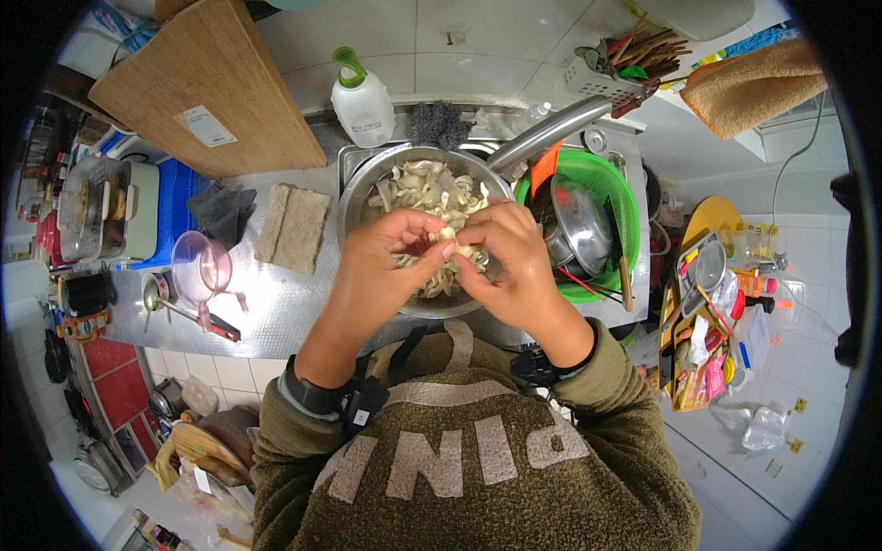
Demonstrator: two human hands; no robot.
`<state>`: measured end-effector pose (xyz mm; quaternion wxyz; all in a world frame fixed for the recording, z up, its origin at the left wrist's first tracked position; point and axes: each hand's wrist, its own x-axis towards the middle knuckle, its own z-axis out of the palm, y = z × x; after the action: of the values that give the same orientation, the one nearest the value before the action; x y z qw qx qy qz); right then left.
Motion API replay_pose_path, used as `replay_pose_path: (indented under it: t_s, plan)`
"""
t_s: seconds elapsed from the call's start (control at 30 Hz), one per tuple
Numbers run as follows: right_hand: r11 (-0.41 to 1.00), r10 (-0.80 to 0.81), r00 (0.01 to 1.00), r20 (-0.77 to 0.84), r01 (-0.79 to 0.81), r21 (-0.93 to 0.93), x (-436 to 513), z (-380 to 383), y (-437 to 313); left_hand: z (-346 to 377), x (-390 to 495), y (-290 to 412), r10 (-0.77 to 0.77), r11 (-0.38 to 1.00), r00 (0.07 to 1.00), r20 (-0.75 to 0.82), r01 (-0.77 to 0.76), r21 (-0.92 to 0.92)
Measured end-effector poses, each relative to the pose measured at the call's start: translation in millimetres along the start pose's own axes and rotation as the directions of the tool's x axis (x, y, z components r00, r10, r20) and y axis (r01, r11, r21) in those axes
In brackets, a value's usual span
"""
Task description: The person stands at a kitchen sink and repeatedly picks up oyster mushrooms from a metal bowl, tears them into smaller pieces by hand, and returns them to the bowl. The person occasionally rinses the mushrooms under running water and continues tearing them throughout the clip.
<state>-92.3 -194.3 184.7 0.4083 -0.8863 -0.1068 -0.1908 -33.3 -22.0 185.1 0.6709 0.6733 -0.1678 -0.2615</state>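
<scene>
Both hands meet over a round stainless steel basin (358, 206) that holds many torn, pale oyster mushroom pieces (431, 186). Between the fingertips of my left hand (386, 258) and my right hand (506, 255) is a small whitish mushroom piece (444, 235), pinched from both sides. The fingers hide part of it and some of the pieces below. The basin sits in the sink, under the thick metal faucet (551, 131).
Right of the basin, a green plastic colander (630, 206) holds a metal bowl, an orange utensil and a knife. A white pump bottle (363, 110) and a dark scouring pad (439, 124) stand behind. Leftward lie a folded beige cloth (293, 227), a pink plastic cup (200, 268) and a ladle (186, 313).
</scene>
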Motion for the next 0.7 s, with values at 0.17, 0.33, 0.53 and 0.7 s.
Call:
replay_pose_path:
  t_s: [0.17,0.33,0.53,0.7]
  plan:
    - [0.985,-0.087,0.996,-0.001,0.085,-0.151,3,0,-7,3,1,6,-0.021,0.986,0.999,-0.04,0.027,0.164]
    - [0.991,-0.066,0.997,-0.037,0.062,-0.117,5,3,-6,6,2,1,-0.041,0.991,0.998,-0.043,0.046,0.128]
    - [0.996,0.064,0.998,-0.018,-0.063,0.058,1,4,-1,5,5,-10,-0.093,0.995,0.995,-0.026,0.094,0.038]
    - [0.871,0.289,0.951,0.109,-0.309,0.382,-3,5,4,3,6,-12,-0.084,0.996,0.996,0.007,0.085,-0.017]
